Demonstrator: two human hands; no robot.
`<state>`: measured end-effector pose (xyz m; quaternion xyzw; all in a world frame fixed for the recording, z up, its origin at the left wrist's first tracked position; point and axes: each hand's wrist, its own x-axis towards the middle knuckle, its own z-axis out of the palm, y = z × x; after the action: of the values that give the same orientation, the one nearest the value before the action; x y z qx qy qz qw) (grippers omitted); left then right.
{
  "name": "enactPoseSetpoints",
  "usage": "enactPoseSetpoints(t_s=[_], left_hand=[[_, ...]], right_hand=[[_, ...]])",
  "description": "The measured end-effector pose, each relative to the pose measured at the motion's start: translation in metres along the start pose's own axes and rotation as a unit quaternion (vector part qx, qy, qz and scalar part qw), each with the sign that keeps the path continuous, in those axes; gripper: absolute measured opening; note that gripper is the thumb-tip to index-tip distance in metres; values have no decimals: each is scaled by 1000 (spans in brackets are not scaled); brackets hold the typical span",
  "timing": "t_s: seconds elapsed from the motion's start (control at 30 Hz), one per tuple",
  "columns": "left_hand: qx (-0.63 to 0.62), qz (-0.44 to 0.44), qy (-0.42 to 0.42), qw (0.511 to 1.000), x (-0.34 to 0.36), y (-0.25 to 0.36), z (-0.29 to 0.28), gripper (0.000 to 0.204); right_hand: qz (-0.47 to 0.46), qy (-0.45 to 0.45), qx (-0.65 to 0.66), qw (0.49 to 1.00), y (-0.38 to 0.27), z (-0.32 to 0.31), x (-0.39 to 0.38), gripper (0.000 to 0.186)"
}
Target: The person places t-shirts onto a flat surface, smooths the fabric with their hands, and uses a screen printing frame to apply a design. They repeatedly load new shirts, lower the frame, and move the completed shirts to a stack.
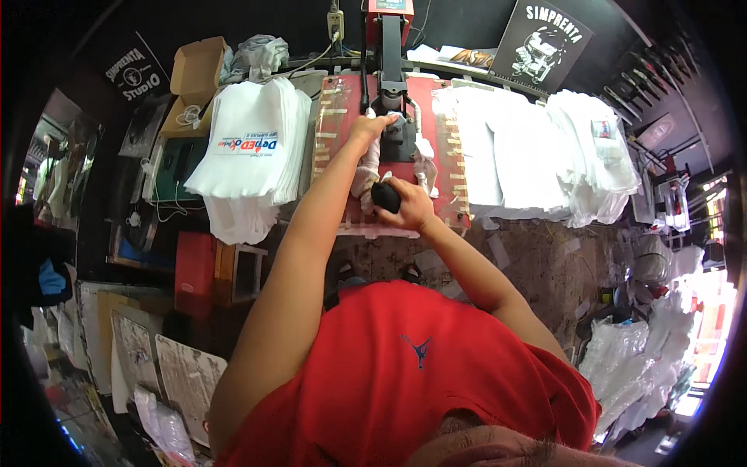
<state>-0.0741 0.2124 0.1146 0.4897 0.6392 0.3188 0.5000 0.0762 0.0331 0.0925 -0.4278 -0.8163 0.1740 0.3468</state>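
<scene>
Press: a heat press [445, 167] is standing at the top middle of the view, its red plate showing light tape strips along both side edges; stacked white goods are flanking it on either side.
Press arm: a black arm [391, 58] is running down from the back toward the dark centre block [397, 144] on top of the plate.
Wrapped bars: a left wrapped bar [371, 159] and a right wrapped bar [424, 167], both in pale cloth, are lying on either side of the block.
Left hand: the left hand [372, 127] is lying over the upper end of the left bar, thumb pointing across toward the block; the fingers are mostly hiding underneath, so cannot tell how firmly they are closing.
Right hand: the right hand [408, 204] is curling round a black knob [385, 198] at the near edge of the press, fingers wrapping over it.
Left stack: white printed bags [245, 163] are sitting in a thick pile, the top one bearing red and blue print.
Right stack: white sheets [513, 148] are spreading beside the plate; plastic-covered white packs [603, 148] are lying farther right.
Back left: an open cardboard box [201, 66] is leaning near a crumpled grey bundle [263, 56].
Wearer: a red shirt [389, 335] is filling the lower middle, both bare forearms reaching up toward the press.
Floor: scuffed brown floor [529, 261] is showing below the right stack; clear plastic bundles [622, 350] are heaping up at lower right.
</scene>
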Motion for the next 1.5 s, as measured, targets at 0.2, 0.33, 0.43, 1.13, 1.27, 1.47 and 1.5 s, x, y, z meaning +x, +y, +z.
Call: enactPoseSetpoints(t_s=[0.2,0.33,0.43,1.13,1.27,1.47,1.5], left_hand=[[52,-22,20,998,17,-29,-15,88],[314,114,152,930,-2,7,4,77],[241,112,95,959,-16,22,-7,85],[-331,71,-363,868,-235,-40,-88,43],[-52,71,-381,920,-272,-63,-86,47],[307,130,-318,888,-264,-123,-28,76],[343,143,-300,879,-265,-119,-18,77]], right_hand=[[39,0,32,999,-23,2,-8,50],[3,54,-25,998,-52,-43,8,57],[-42,99,-37,994,-51,-34,-4,64],[26,164,254,953,-140,-146,35,56],[-132,-19,322,937,-146,-182,0,71],[90,-317,85,940,-97,-144,-62,57],[91,-319,85,940,-89,-135,-76,57]])
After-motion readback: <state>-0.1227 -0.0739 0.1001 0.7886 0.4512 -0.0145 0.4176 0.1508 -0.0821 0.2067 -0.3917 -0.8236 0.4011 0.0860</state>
